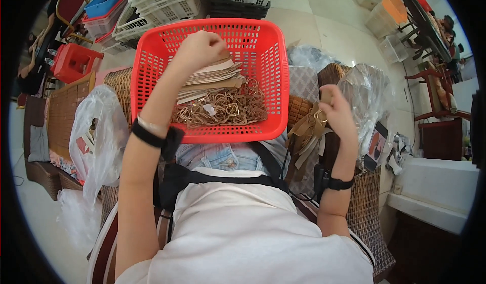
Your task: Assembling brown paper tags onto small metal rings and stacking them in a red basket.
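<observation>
In red basket [152, 56], left hand [200, 49] fisted on tags [212, 76]; right hand [336, 112] raised.

A red plastic basket [152, 76] with slotted walls rests on the person's lap. In it lies a fanned stack of tan card tags [212, 79], tilted toward the far left corner, with the left hand [200, 49] closed over its top. In front of the stack sits a loose heap of gold metal rings [223, 108] (tangled, some overlapping). The right hand [336, 112] holds a bunch of tan tags on a gold ring [309, 129], hanging down just right of the basket.
</observation>
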Motion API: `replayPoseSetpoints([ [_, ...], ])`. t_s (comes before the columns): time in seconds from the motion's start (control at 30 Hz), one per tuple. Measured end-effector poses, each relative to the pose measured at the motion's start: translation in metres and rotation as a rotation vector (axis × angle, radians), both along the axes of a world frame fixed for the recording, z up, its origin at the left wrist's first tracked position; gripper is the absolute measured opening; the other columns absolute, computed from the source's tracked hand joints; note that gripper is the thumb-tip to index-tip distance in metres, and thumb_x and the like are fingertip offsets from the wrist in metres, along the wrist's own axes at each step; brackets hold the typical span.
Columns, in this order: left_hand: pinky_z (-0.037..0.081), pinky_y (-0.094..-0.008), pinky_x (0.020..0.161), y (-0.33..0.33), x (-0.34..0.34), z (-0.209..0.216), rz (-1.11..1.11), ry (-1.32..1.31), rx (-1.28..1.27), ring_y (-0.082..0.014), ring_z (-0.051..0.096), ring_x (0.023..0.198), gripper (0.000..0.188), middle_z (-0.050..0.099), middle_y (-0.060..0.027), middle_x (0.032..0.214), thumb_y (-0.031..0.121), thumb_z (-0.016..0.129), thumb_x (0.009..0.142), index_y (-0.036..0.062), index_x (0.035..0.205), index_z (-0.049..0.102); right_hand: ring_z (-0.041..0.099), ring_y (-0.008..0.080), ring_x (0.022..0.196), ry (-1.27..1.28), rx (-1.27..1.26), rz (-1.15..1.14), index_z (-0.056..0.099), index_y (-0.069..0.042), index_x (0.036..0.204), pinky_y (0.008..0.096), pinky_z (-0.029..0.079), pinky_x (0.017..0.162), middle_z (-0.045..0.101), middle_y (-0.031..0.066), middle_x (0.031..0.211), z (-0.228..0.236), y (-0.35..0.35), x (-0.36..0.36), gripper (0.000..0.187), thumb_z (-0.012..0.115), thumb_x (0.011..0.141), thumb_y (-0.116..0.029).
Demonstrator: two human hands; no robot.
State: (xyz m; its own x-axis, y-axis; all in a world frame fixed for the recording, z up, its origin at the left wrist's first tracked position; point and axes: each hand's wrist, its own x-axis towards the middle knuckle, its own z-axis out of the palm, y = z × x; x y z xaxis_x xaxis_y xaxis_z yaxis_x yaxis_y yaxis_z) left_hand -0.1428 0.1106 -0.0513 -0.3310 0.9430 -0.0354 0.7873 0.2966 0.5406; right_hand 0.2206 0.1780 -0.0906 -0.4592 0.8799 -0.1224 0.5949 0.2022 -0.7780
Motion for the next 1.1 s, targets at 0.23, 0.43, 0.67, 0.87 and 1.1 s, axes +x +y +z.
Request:
replayPoseSetpoints([
  [0.23, 0.050, -0.0412, 0.081, 0.017, -0.043, -0.088, -0.083, 0.281, -0.138, -0.0313, 0.063, 0.093, 0.025, 0.066, -0.0145, 0.095, 0.017, 0.069, 0.073, 0.0090, 0.096, 0.067, 0.056, 0.0357, 0.095, -0.191, 0.583, -0.048, 0.047, -0.008, 0.127, 0.0413, 0.046, 0.082, 0.054, 0.0181, 0.101, -0.036, -0.007, -0.020, 0.051, 0.057, 0.078, 0.002],
  [0.43, 0.051, -0.0441, 0.076, 0.013, -0.047, -0.091, -0.038, 0.535, 0.022, -0.0346, 0.064, 0.083, 0.014, 0.066, -0.0181, 0.080, 0.010, 0.069, 0.070, 0.0005, 0.080, 0.067, 0.062, 0.0343, 0.085, 0.288, 0.380, 0.245, 0.063, -0.005, 0.098, 0.0407, 0.050, 0.073, 0.062, 0.0144, 0.089, 0.017, -0.037, -0.104, 0.018, 0.056, 0.082, -0.002],
  [0.67, 0.053, -0.0451, 0.074, 0.018, -0.030, -0.071, -0.034, 0.518, 0.061, -0.0372, 0.065, 0.081, 0.010, 0.065, -0.0215, 0.081, 0.001, 0.058, 0.074, -0.0010, 0.079, 0.066, 0.062, 0.0339, 0.090, -0.298, 0.458, 0.569, 0.064, 0.001, 0.089, 0.0421, 0.053, 0.076, 0.061, 0.0168, 0.094, -0.064, -0.038, -0.172, 0.015, 0.057, 0.075, -0.001],
  [0.87, 0.053, -0.0280, 0.064, -0.012, -0.008, 0.020, -0.049, -0.056, 0.215, -0.0179, 0.063, 0.070, 0.014, 0.063, -0.0091, 0.073, 0.009, 0.066, 0.079, -0.0017, 0.088, 0.064, 0.064, 0.0292, 0.086, -0.153, 0.499, 0.459, 0.068, -0.007, 0.086, 0.0329, 0.054, 0.069, 0.063, 0.0145, 0.094, -0.030, -0.044, -0.158, 0.014, 0.060, 0.075, -0.002],
  [1.1, 0.052, -0.0193, 0.060, -0.096, 0.055, 0.080, 0.016, -0.703, 0.148, -0.0046, 0.058, 0.070, 0.021, 0.059, -0.0004, 0.080, 0.015, 0.058, 0.092, -0.0013, 0.105, 0.062, 0.066, 0.0159, 0.086, 0.628, -0.281, 0.335, 0.065, 0.003, 0.099, 0.0263, 0.053, 0.077, 0.068, 0.0135, 0.101, 0.040, -0.068, -0.097, 0.016, 0.059, 0.084, 0.001],
])
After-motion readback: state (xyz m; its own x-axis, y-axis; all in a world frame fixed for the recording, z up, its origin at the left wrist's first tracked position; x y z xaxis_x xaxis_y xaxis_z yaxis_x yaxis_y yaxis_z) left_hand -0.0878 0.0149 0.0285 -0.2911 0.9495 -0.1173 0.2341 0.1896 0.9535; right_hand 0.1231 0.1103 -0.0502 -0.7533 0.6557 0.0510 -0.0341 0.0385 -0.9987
